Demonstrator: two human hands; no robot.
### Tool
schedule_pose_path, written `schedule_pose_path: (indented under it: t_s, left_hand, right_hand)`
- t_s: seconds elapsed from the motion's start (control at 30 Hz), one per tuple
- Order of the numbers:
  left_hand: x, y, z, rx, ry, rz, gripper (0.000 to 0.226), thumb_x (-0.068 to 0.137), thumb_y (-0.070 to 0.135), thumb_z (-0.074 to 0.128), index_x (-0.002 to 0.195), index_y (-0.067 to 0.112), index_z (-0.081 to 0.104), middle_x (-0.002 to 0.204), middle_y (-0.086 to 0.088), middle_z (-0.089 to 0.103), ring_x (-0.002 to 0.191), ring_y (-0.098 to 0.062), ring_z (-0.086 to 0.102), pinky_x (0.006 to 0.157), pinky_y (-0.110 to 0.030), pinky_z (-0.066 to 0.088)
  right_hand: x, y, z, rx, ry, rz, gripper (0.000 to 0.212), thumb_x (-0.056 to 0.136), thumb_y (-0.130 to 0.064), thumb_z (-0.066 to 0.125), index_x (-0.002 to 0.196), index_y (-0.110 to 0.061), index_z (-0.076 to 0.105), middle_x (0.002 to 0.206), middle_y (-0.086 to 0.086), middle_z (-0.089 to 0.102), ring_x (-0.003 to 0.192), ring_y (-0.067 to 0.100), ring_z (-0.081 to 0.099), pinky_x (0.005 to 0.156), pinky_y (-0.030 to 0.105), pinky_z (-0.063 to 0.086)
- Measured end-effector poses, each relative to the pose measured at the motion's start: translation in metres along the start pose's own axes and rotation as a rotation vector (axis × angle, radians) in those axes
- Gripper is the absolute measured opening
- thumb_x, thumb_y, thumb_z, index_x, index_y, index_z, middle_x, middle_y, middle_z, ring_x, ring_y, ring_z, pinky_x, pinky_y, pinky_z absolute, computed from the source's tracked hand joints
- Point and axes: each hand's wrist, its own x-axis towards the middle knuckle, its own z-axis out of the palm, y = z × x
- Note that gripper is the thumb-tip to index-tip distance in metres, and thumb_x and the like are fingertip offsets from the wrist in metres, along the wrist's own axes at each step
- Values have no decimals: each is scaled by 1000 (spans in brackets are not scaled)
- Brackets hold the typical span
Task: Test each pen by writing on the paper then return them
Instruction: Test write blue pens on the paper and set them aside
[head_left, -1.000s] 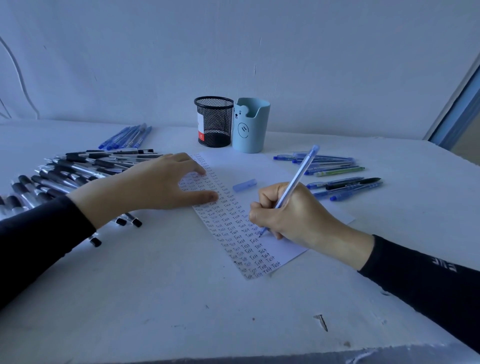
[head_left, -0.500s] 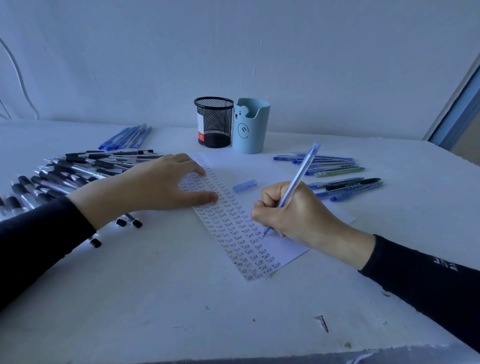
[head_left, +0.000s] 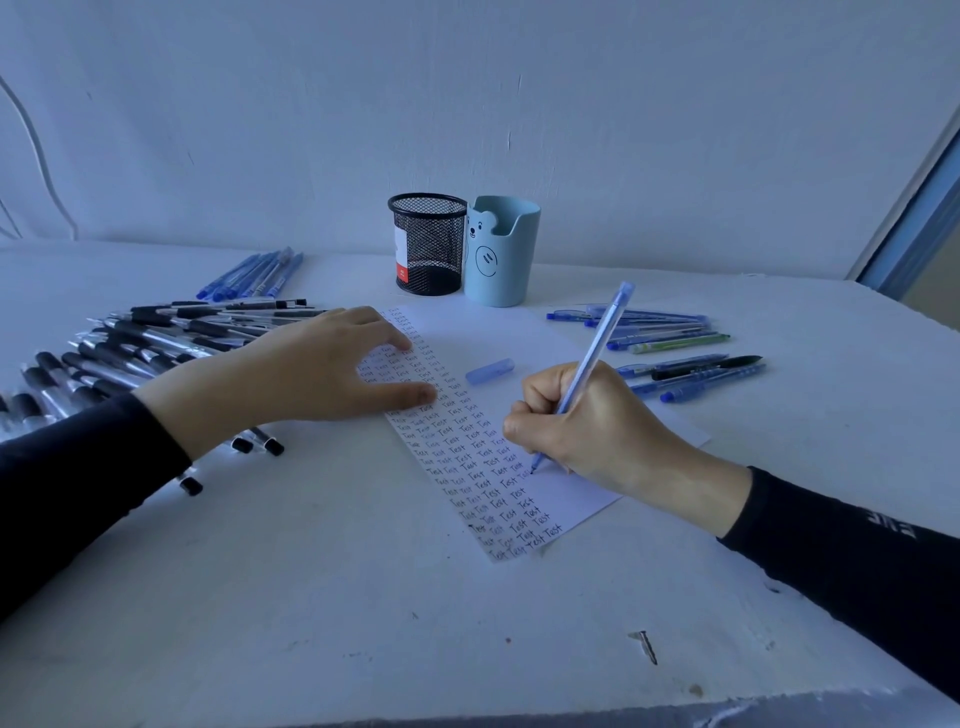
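Note:
A white paper (head_left: 540, 332) lies at the table's middle, its left part covered in rows of the word "Test". My right hand (head_left: 587, 421) grips a light blue pen (head_left: 597, 348), tip down on the paper beside the written rows. The pen's blue cap (head_left: 490, 371) lies on the sheet just behind that hand. My left hand (head_left: 317, 364) rests flat on the paper's left edge, fingers spread. A black mesh cup (head_left: 428, 244) and a light blue bear cup (head_left: 501, 252) stand at the back.
Several black-grip pens (head_left: 124, 348) lie in rows on the left, partly under my left forearm. More blue pens (head_left: 254, 275) lie behind them. Other blue, green and black pens (head_left: 675, 348) lie to the right of the paper. The table's front edge (head_left: 519, 714) is near.
My right hand has shifted slightly right along the line with the pen tip on the paper. My left hand has stayed in place.

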Motion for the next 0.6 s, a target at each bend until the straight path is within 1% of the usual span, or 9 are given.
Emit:
schedule_pose_path:
  t_s: [0.07, 0.13, 0.27, 0.33, 0.4, 0.43, 0.5, 0.53, 0.6]
  left_hand:
    - [0, 0, -1, 3, -7, -1, 93, 60, 98, 29, 130, 40, 49, 133, 18, 46, 110, -2, 44, 97, -31, 43]
    - [0, 0, -1, 6, -13, -3, 94, 60, 98, 29, 131, 40, 49, 133, 18, 46, 108, -2, 43, 96, -31, 43]
    - [0, 1, -2, 7, -19, -6, 98, 56, 98, 27, 132, 40, 49, 134, 18, 46, 107, -2, 43, 97, -30, 43]
    - [0, 1, -2, 4, -22, -9, 98, 56, 98, 27, 132, 40, 49, 134, 18, 46, 107, -2, 42, 97, -30, 43]
    - [0, 1, -2, 3, -23, -7, 96, 59, 98, 28, 132, 40, 49, 134, 18, 46, 106, -2, 42, 96, -30, 42]
    - [0, 2, -2, 3, -24, -6, 93, 61, 97, 30, 132, 40, 49, 134, 18, 46, 107, -2, 42, 97, -30, 42]
    - [-1, 2, -3, 3, -29, -7, 88, 64, 93, 34, 132, 39, 49, 135, 18, 46, 107, -2, 42, 98, -30, 42]
    - [-1, 3, -3, 4, -29, -8, 87, 64, 91, 35, 132, 40, 48, 135, 18, 46, 107, -1, 42, 98, -30, 42]
    - [-1, 3, -3, 10, -29, -12, 85, 64, 91, 36, 132, 41, 48, 135, 19, 45, 108, 0, 40, 98, -30, 42]
  right_hand:
    - [0, 1, 0, 24, 5, 7, 44, 82, 1, 66, 50, -9, 37, 44, -3, 44, 37, 2, 43, 44, 10, 34]
    - [0, 1, 0, 22, 5, 8, 45, 82, 0, 67, 50, -10, 36, 40, -10, 42, 38, 2, 41, 45, 13, 35]
    - [0, 2, 0, -2, 3, -5, 45, 81, 0, 67, 50, -10, 36, 39, -10, 39, 38, 2, 41, 46, 11, 34]
    - [2, 3, 0, 8, 10, 0, 45, 82, -2, 66, 49, -13, 38, 40, -8, 41, 39, 3, 38, 45, 15, 34]
    - [4, 3, -3, 99, 35, -1, 47, 88, -7, 66, 48, -17, 43, 42, -5, 47, 37, 7, 37, 43, 19, 34]
    - [5, 2, -6, 139, 49, -18, 43, 91, -15, 67, 52, -17, 47, 43, -3, 48, 36, 8, 37, 42, 20, 34]
    - [10, 0, -16, 133, 72, -40, 31, 86, -31, 69, 65, -15, 53, 44, -1, 50, 38, 10, 40, 45, 19, 35]
    - [12, -1, -22, 134, 76, -46, 25, 81, -33, 71, 72, -15, 57, 50, -1, 55, 43, 10, 47, 48, 17, 38]
    - [19, 2, -34, 152, 56, -66, 16, 81, -22, 74, 93, -18, 64, 74, -2, 69, 64, 9, 62, 61, 16, 47]
